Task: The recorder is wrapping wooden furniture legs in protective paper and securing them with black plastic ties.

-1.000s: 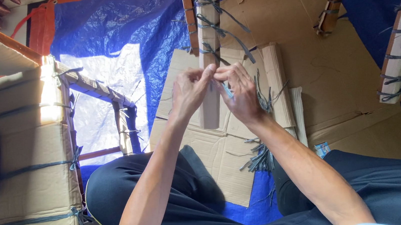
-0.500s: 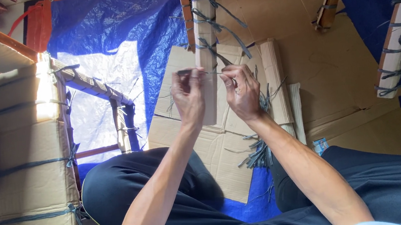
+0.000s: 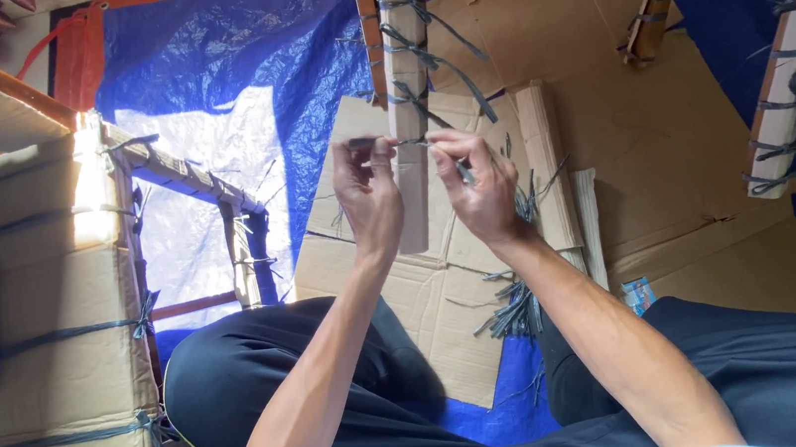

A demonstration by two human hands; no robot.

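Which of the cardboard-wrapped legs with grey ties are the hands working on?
The centre leg, rising between the left hand and right hand, which pinch a grey strap across it. The two legs at right stand untouched.

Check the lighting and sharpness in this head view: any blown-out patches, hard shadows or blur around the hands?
Head view: a sunlit patch on the blue plastic tarp is washed out almost white, with glare along the top edge of the strapped cardboard box; the left hand and right hand at the cardboard-wrapped post sit in even shade, reasonably sharp; the thin grey strap between the fingers is slightly soft.
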